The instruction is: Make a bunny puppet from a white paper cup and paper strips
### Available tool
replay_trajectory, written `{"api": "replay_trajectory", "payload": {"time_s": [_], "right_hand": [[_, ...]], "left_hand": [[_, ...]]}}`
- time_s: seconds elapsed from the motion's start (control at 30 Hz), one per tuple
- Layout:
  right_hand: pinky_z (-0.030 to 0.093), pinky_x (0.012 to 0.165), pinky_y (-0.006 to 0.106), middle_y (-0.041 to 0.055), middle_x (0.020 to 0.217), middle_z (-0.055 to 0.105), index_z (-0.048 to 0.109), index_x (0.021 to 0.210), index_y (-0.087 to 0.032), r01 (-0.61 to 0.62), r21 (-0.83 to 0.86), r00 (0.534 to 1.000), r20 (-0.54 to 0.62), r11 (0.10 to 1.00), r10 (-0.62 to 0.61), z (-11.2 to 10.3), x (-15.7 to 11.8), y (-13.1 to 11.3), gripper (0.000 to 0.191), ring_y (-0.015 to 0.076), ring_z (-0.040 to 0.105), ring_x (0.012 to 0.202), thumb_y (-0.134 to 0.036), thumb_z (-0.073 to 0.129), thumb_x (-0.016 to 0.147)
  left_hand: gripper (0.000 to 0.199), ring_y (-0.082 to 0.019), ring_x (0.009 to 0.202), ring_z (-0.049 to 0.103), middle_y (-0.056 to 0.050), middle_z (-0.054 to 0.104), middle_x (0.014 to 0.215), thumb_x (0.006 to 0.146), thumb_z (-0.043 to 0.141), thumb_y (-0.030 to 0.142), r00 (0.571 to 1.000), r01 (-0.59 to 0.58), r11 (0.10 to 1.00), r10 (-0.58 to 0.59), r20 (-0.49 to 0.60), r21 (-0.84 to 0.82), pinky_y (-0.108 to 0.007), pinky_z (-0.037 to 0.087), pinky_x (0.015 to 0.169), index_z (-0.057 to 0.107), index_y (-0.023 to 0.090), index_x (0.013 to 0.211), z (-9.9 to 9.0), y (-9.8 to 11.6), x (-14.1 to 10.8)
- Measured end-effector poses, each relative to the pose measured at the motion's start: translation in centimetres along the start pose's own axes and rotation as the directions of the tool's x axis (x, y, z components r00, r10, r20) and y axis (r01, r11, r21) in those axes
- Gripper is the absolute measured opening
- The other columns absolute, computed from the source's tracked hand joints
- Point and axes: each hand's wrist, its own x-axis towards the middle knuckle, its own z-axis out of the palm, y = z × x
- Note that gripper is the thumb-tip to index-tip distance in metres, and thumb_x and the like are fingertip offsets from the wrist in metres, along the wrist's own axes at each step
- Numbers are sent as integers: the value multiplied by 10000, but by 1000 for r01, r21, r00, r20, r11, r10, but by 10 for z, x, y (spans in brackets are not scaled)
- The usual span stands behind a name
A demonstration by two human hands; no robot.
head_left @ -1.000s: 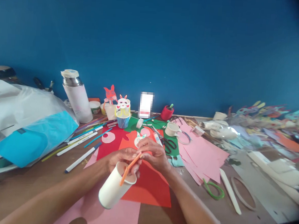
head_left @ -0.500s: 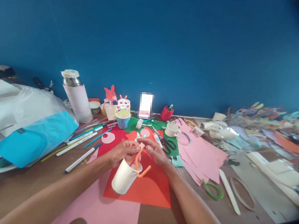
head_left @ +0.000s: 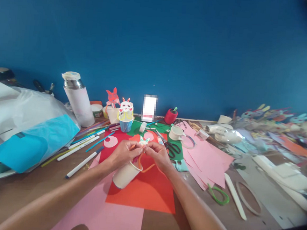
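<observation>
My left hand (head_left: 124,154) and my right hand (head_left: 159,156) meet over the orange sheet (head_left: 148,195), thumbs and fingertips pinched together. Between them is a small paper rabbit cutout (head_left: 144,141) with green-edged ears; its lower part is hidden by my fingers. Just below, a white paper cup (head_left: 125,176) hangs tilted, its mouth toward the upper right. A bent orange pipe cleaner (head_left: 148,169) sticks out at the cup's rim. A dark red stick shows partly inside the cup, under my left fingers.
Behind stand cups with a white rabbit figure (head_left: 126,108) and a red figure (head_left: 113,97). Black scissors (head_left: 174,149), a tape roll (head_left: 176,133) and pink sheets (head_left: 208,161) lie right. Markers (head_left: 83,164), a flask (head_left: 78,99) and a plastic bag (head_left: 25,102) are left.
My hands have closed in on each other at the rabbit cutout. The cup has risen slightly, shifted left and tipped further over. A pink bit between my fingers is now covered.
</observation>
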Motion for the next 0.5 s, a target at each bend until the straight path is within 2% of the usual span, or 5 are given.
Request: {"api": "replay_trajectory", "payload": {"time_s": [0.1, 0.27, 0.5], "right_hand": [[397, 592, 227, 6, 668, 586, 604, 687, -164, 20, -19, 1000, -21, 1000, -20, 1, 0, 1, 170, 107, 499, 609, -330, 608, 722], [385, 584, 221, -6, 640, 565, 586, 664, -163, 47, -18, 998, -37, 999, -48, 1, -1, 1, 148, 103, 485, 597, -299, 610, 716], [367, 573, 221, -13, 632, 554, 581, 656, -165, 49, -10, 998, -32, 999, -49, -2, 1, 3, 135, 97, 469, 584, -281, 593, 723]], "left_hand": [[270, -78, 489, 383, 35, 453, 492, 742, 539, 348, 1000, 2, 1000, -2, 21, -14, -207, 279, 478, 567, 134, 579, 0, -2, 0], [240, -74, 487, 365, 40, 445, 501, 729, 553, 340, 994, 96, 991, -90, 70, -88, -204, 266, 471, 585, 134, 611, -1, -1, -1], [203, -74, 481, 398, 24, 503, 532, 675, 615, 328, 971, 212, 925, -164, 173, -315, -202, 292, 482, 606, 130, 628, -3, -1, 0]]}}
